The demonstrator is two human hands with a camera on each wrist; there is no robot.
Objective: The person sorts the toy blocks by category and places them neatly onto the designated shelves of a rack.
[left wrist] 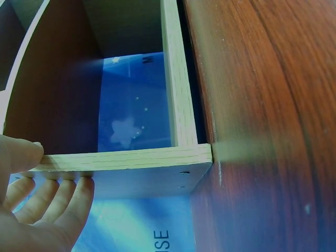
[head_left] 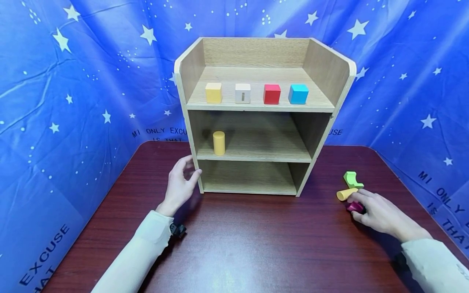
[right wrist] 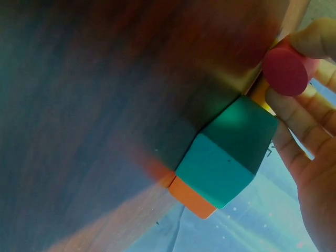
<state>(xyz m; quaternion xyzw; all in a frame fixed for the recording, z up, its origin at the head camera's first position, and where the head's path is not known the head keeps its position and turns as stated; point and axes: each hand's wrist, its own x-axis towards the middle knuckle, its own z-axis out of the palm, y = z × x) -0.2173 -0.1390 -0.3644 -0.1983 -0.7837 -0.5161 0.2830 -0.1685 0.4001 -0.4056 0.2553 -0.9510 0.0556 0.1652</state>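
My left hand (head_left: 178, 185) holds the left side panel of a small wooden shelf (head_left: 253, 192). In the left wrist view the thumb (left wrist: 23, 153) lies at the panel's front edge and the fingers (left wrist: 71, 202) against its outer face. At the right of the table, my right hand (head_left: 377, 211) pinches a dark pink cylinder (right wrist: 285, 71) between thumb and fingers. Near that hand lie a yellow cylinder (head_left: 344, 194) on its side and a light green curved block (head_left: 351, 179). A teal block (right wrist: 226, 152) and an orange block (right wrist: 191, 197) show beside the fingers in the right wrist view.
Yellow (head_left: 213, 93), white (head_left: 242, 94), red (head_left: 272, 94) and blue (head_left: 298, 94) cubes stand in a row on the top shelf. An upright yellow cylinder (head_left: 219, 143) is at the left of the middle shelf. Blue starry cloth (head_left: 91, 101) surrounds the dark red table (head_left: 234, 244).
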